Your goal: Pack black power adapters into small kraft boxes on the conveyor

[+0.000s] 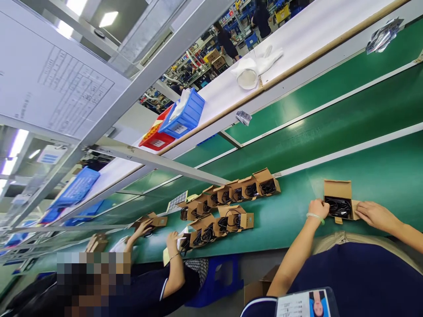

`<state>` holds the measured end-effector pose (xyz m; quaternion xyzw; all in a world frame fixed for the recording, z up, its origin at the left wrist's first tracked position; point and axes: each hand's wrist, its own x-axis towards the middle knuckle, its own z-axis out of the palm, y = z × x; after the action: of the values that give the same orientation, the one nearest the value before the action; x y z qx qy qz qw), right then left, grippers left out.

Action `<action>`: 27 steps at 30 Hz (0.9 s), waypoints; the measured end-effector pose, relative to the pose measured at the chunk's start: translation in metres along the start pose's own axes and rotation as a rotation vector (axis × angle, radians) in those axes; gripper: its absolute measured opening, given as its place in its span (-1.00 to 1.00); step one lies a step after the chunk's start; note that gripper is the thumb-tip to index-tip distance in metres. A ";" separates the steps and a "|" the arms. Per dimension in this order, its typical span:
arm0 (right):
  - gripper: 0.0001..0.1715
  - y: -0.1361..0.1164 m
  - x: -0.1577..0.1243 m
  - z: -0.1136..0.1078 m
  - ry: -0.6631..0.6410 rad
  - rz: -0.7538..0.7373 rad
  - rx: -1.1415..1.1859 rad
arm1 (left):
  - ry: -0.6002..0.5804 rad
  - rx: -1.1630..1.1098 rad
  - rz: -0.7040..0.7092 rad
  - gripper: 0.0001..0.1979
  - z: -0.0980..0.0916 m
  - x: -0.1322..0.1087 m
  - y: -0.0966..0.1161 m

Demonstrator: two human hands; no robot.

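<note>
Green belt [297, 220], open carton [339, 200] between left hand [319, 208] and right hand [373, 214], both touching its sides, fingers loose

1. Belt [346, 132]: green, with white lengthwise rails.
2. Box [337, 189] at the belt's near edge: brown card; cable [337, 206] inside black.
3. Left hand [319, 208]: pale green bangle [315, 216] at the wrist.
4. Row of boxes [231, 193] along the belt: brown, contents black.
5. Bin [185, 115] on the white shelf [297, 35]: blue; tray [155, 137] beside it red.
6. Stool [218, 277] below the belt: blue.
7. Glove [256, 66] on the shelf: white.
</note>
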<state>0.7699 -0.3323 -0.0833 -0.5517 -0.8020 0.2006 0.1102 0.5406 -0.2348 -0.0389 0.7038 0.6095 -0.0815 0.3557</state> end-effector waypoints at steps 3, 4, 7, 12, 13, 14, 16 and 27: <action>-0.56 -0.009 0.010 0.012 0.038 0.133 -0.081 | 0.040 -0.044 -0.069 -0.66 0.006 0.002 -0.002; -0.58 -0.014 0.016 0.014 0.033 0.189 -0.121 | 0.050 -0.058 -0.091 -0.64 0.007 0.003 -0.003; -0.63 -0.031 0.038 0.014 0.005 0.362 -0.211 | 0.061 -0.084 -0.126 -0.63 0.011 0.008 -0.009; -0.66 -0.038 0.059 0.014 0.012 0.459 -0.189 | 0.063 -0.106 -0.151 -0.67 0.015 0.014 -0.015; -0.66 -0.036 0.061 0.014 0.015 0.475 -0.169 | 0.067 -0.112 -0.157 -0.67 0.016 0.014 -0.015; -0.66 -0.035 0.062 0.014 0.019 0.490 -0.144 | 0.071 -0.118 -0.161 -0.67 0.017 0.014 -0.015; -0.62 -0.034 0.064 0.011 0.025 0.498 -0.071 | 0.082 -0.130 -0.162 -0.67 0.019 0.013 -0.016; -0.69 -0.093 0.032 -0.134 0.449 0.282 0.877 | 0.185 -0.157 -0.047 -0.60 0.020 -0.006 -0.019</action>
<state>0.7331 -0.3042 0.0766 -0.5860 -0.5168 0.4076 0.4727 0.5281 -0.2511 -0.0580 0.6639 0.6605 0.0237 0.3499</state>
